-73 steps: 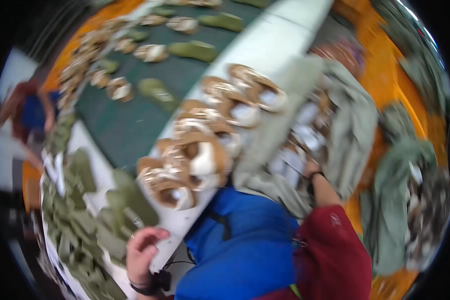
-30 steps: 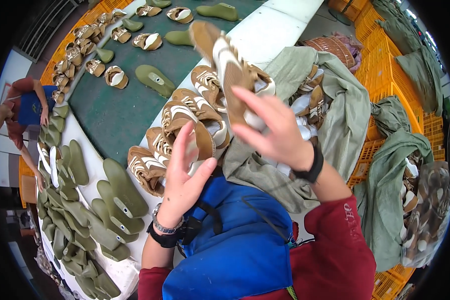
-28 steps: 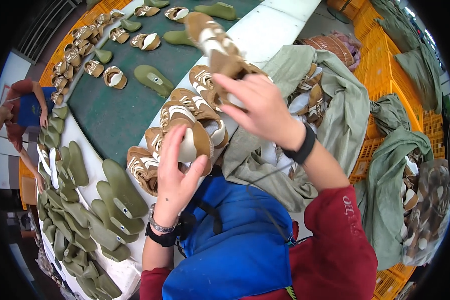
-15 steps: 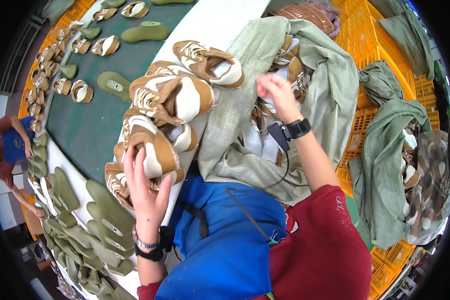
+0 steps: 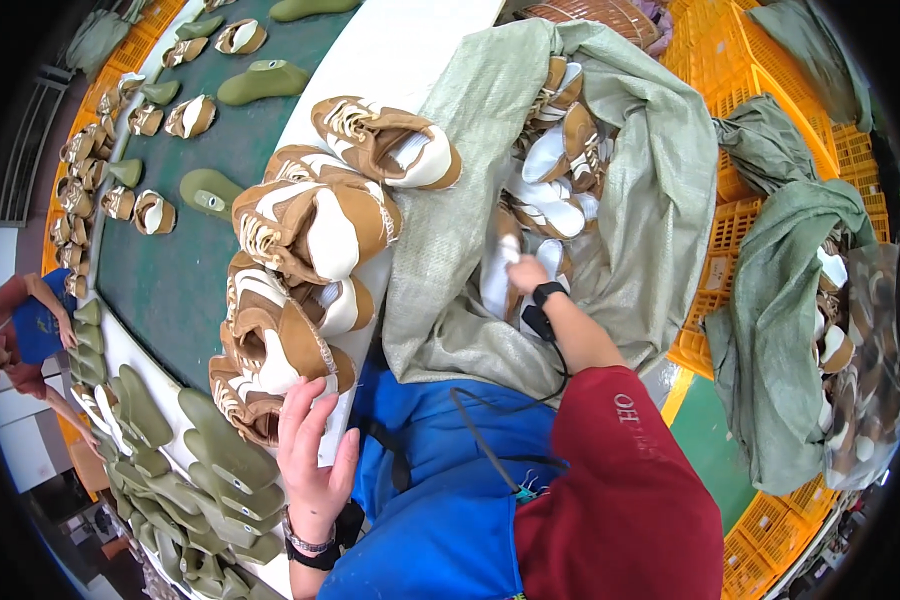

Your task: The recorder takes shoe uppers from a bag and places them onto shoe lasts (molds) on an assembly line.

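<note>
Inside a pale green woven sack (image 5: 660,210), my right hand (image 5: 528,275) is closed on the edge of a brown-and-white shoe upper (image 5: 500,265), which is slightly blurred. Other loose uppers (image 5: 570,150) lie jumbled around it. My left hand (image 5: 312,450) is open, palm partly turned up, fingers spread and holding nothing. Its fingertips are at the near end of a heap of laced brown-and-white shoe uppers (image 5: 320,230) on the white table edge (image 5: 395,60); whether they touch it, I cannot tell.
Green shoe lasts (image 5: 220,450) crowd the left side of the table. More lasts and uppers sit on the dark green surface (image 5: 220,150). Yellow crates (image 5: 710,60) and another filled green sack (image 5: 780,300) stand at right. A co-worker (image 5: 35,320) stands at far left.
My right hand has gone from above the sack down into it and closed on an upper. My left hand has drawn back toward me from the heaped uppers.
</note>
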A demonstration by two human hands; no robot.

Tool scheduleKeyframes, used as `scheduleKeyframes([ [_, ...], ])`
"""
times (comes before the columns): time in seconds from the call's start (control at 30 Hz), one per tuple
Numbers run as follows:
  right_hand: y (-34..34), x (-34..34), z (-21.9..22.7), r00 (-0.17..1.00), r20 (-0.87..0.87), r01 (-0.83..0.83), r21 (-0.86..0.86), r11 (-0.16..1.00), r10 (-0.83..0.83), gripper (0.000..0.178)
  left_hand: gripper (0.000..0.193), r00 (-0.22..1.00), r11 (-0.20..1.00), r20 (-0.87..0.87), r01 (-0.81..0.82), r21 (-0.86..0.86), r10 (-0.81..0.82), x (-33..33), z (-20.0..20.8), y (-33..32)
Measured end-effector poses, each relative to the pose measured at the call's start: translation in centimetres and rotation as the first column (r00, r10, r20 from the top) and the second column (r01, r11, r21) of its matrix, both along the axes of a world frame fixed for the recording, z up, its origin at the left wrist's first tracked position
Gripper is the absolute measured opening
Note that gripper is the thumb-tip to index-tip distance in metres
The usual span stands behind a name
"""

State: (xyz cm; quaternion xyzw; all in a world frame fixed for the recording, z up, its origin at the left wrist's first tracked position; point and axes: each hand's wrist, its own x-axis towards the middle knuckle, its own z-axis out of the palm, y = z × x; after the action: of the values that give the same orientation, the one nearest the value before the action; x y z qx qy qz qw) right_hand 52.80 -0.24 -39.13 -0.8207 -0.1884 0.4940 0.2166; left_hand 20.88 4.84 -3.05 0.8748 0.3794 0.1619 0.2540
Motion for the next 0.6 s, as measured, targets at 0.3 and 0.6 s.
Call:
scheduleKeyframes([
  [0.3,-4.1,2.4,22.1,0.898,-0.277,0.414,0.795,0.443,-0.341,0.021,0.034,0.97,0.959,0.209,0.171,-0.227,-0.123,0.2,0.4,-0.7],
  [0.6,2.3,-9.2,36.1,0.59,0.782,-0.807,0.58,-0.113,-0.202,0.044,0.071,0.705,0.253,0.523,0.459,-0.852,0.48,1.4,1.8,-0.7],
])
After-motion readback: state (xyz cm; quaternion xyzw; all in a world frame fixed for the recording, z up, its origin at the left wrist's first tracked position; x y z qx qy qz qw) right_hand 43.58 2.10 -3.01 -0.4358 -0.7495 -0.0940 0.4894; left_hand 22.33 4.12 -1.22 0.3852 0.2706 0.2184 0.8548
